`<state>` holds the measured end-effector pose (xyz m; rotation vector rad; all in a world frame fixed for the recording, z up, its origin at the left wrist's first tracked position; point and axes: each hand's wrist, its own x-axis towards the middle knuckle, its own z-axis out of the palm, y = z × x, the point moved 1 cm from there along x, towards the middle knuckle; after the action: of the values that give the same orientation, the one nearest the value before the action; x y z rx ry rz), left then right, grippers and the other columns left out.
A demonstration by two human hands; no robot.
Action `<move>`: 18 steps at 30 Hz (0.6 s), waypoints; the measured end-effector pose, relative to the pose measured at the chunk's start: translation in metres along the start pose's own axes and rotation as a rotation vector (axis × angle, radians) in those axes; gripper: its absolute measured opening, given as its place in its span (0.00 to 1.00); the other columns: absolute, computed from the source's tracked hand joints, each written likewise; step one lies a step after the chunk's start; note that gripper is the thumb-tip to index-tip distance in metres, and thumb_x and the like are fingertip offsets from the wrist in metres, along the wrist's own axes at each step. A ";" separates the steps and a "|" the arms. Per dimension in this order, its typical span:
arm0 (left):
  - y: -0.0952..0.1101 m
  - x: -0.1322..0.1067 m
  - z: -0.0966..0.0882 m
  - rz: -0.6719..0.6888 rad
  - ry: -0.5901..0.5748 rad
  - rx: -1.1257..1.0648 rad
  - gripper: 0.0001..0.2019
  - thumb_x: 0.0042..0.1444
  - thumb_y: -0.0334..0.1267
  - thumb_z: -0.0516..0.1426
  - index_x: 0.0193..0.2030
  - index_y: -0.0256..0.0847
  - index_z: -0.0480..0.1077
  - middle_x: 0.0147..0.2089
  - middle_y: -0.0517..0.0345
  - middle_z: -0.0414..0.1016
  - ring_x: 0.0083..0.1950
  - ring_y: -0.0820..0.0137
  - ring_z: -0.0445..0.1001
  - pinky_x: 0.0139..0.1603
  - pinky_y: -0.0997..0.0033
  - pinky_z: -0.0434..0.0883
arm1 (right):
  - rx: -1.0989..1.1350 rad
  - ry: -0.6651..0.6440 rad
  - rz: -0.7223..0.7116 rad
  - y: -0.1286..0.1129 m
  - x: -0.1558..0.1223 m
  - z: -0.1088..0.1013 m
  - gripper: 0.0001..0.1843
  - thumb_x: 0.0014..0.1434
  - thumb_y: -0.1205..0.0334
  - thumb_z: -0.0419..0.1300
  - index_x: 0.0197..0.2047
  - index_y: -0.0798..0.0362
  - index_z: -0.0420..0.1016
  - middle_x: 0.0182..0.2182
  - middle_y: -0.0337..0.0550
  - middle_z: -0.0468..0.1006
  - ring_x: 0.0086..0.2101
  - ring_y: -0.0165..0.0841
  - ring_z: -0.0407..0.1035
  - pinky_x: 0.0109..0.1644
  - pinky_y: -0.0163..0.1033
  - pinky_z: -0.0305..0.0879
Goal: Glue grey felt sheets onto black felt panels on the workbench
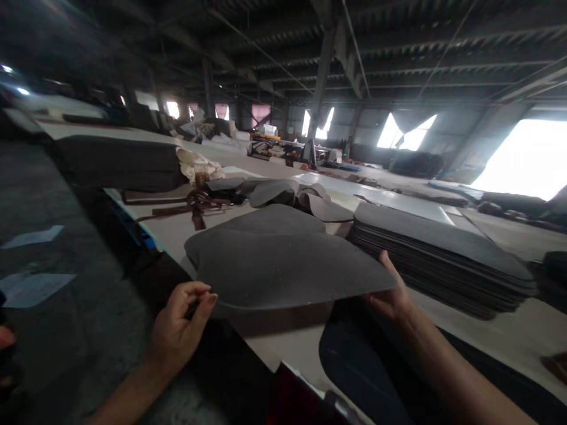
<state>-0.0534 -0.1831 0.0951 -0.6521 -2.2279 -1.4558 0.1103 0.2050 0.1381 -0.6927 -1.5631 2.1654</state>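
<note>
A thin grey sheet [283, 268] with rounded outlines, like a cut mat piece, is raised above the table in front of me. My right hand [392, 292] grips its pointed right end, thumb on the upper side and fingers underneath. Close to the sheet's near left edge, my left hand [183, 319] is closed in a pinch; whether anything sits between its fingertips is unclear. A tall stack of similar grey sheets [443, 254] stands right of the held one. Beneath my right forearm lies a darker black piece [358, 360], partly covered by the arm.
Beyond the sheet lie curled grey pieces [283, 192] and brown straps [195, 203]. A dark block-like pile [119, 162] and a cream cloth bundle [199, 165] sit at the table's far left. Papers [38, 289] lie on the floor left of the table edge.
</note>
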 end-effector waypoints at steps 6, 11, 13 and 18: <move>-0.006 0.003 0.009 -0.145 0.054 -0.071 0.30 0.46 0.61 0.65 0.49 0.43 0.67 0.45 0.53 0.75 0.51 0.56 0.76 0.57 0.51 0.73 | -0.205 -0.077 0.051 -0.022 0.014 0.009 0.21 0.56 0.44 0.64 0.41 0.54 0.76 0.26 0.48 0.80 0.25 0.42 0.75 0.29 0.44 0.71; -0.005 0.000 0.007 -0.590 0.095 -0.297 0.36 0.46 0.55 0.69 0.58 0.46 0.61 0.65 0.46 0.67 0.63 0.54 0.71 0.61 0.48 0.74 | -0.238 -0.036 -0.098 -0.026 0.010 0.019 0.15 0.46 0.62 0.66 0.41 0.52 0.77 0.26 0.38 0.79 0.24 0.35 0.71 0.27 0.37 0.66; 0.003 -0.003 0.004 -0.730 -0.025 -0.440 0.28 0.50 0.52 0.68 0.53 0.45 0.67 0.57 0.50 0.75 0.54 0.57 0.78 0.51 0.54 0.80 | -0.238 -0.009 -0.167 -0.029 -0.001 0.020 0.16 0.47 0.60 0.66 0.42 0.51 0.78 0.25 0.35 0.78 0.24 0.33 0.70 0.27 0.35 0.64; 0.050 -0.013 0.000 -0.507 -0.057 -0.377 0.14 0.54 0.53 0.64 0.38 0.45 0.75 0.30 0.59 0.80 0.26 0.62 0.78 0.20 0.66 0.75 | -0.260 0.045 -0.283 -0.044 -0.046 0.006 0.18 0.48 0.51 0.69 0.40 0.51 0.79 0.27 0.35 0.78 0.24 0.30 0.68 0.27 0.34 0.63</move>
<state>-0.0140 -0.1682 0.1246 -0.2343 -2.2838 -2.1615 0.1448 0.1876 0.1889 -0.5519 -1.8161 1.7522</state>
